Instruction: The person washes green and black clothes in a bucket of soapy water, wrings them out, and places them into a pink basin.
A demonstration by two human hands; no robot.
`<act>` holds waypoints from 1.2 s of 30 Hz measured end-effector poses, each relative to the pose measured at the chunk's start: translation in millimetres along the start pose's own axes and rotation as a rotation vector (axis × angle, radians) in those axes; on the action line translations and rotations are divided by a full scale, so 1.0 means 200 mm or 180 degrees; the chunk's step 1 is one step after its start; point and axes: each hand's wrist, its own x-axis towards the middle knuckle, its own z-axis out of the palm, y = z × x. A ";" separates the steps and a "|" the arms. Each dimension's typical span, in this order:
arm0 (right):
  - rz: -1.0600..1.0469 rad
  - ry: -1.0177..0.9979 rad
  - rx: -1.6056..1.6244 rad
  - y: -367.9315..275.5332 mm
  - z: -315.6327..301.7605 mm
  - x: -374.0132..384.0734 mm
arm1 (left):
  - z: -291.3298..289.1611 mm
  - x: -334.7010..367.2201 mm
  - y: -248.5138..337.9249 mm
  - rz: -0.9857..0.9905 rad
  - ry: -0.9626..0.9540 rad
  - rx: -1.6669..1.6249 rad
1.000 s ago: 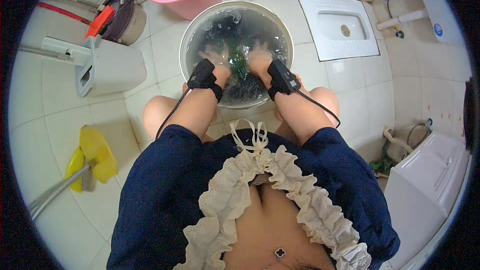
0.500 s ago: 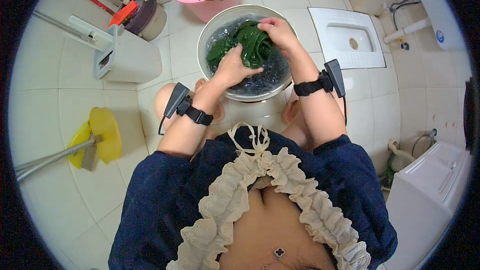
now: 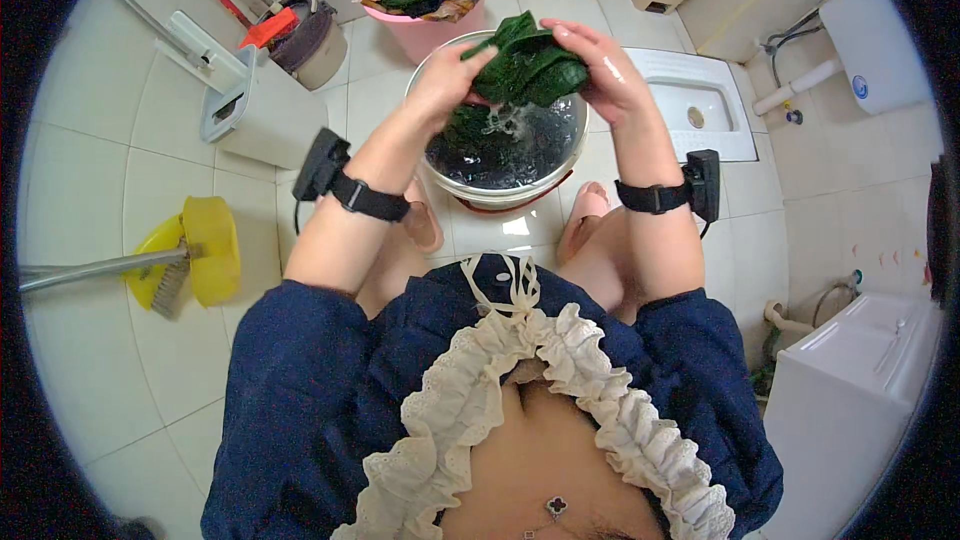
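A wet, dark green cloth (image 3: 530,65), knit-like and bunched up, hangs above a round white-rimmed tub (image 3: 503,189). My left hand (image 3: 450,80) grips its left side, with the thumb over the top. Around its right edge my right hand (image 3: 606,70) is closed, the fingers wet and shiny. Water drips from the cloth into the dark water (image 3: 515,145) below. More green fabric appears to lie in the water at the tub's left, partly hidden by my left hand and the held cloth.
Behind the tub stands a pink bucket (image 3: 425,38) heaped with green and patterned cloths. A squat toilet (image 3: 690,90) is set in the floor at right. On the left are a white bin (image 3: 275,105), a mop bucket (image 3: 325,55) and a yellow dustpan (image 3: 212,250).
Both hands have lifted the green cloth up out of the water and moved slightly farther away and apart. Water now falls from it. The view has shifted a little.
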 end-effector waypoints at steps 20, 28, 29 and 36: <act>-0.1424 0.0844 -0.1583 -0.88 0.37 -0.08 | -0.30 0.29 0.96 0.1125 0.0006 -0.1735; 0.0017 0.0355 -0.2519 -0.33 0.08 0.07 | -0.44 0.30 0.26 -0.0385 0.0075 -0.1305; 0.0112 0.0285 -0.2832 -0.28 0.04 0.09 | -0.45 0.25 0.21 -0.0280 0.0129 -0.1234; -0.0298 0.0566 -0.3994 0.01 -0.18 0.30 | -0.57 0.17 0.02 -0.0600 -0.0413 0.0747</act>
